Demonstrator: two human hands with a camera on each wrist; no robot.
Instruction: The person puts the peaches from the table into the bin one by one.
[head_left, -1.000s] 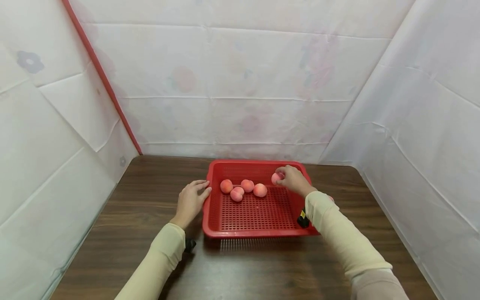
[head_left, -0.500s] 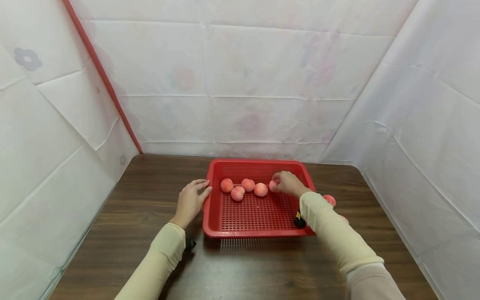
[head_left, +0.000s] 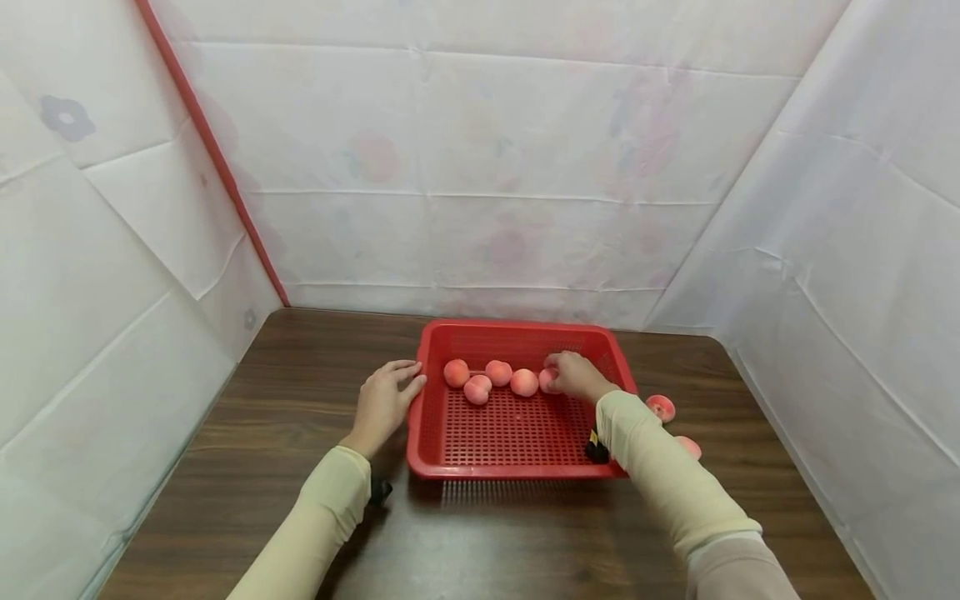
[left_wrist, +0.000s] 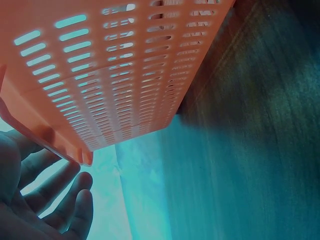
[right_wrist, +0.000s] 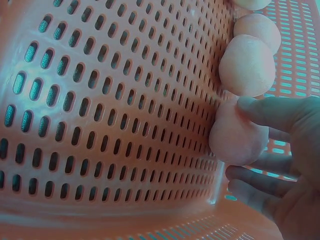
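Note:
A red perforated plastic basket (head_left: 517, 471) stands on the table. Inside it, my right hand (head_left: 577, 377) holds a pink peach (right_wrist: 237, 134) between thumb and fingers, low against the basket floor. Another peach (right_wrist: 247, 65) lies right beside the held one. Farther left in the basket are more peaches, among them one in front (head_left: 477, 389) and one at the far left (head_left: 456, 373). My left hand (head_left: 382, 404) rests with loosely extended fingers at the basket's left rim; in the left wrist view its fingertips (left_wrist: 86, 180) are by the rim's edge.
Two peaches lie on the wooden table (head_left: 247, 467) to the right of the basket: one farther back (head_left: 661, 407), and one (head_left: 688, 447) partly hidden by my right sleeve. White patterned sheeting (head_left: 510, 167) encloses the table's back and sides.
My right hand has lowered the peach from above the basket's right rear to the floor beside the other peaches. The left hand has stayed at the rim.

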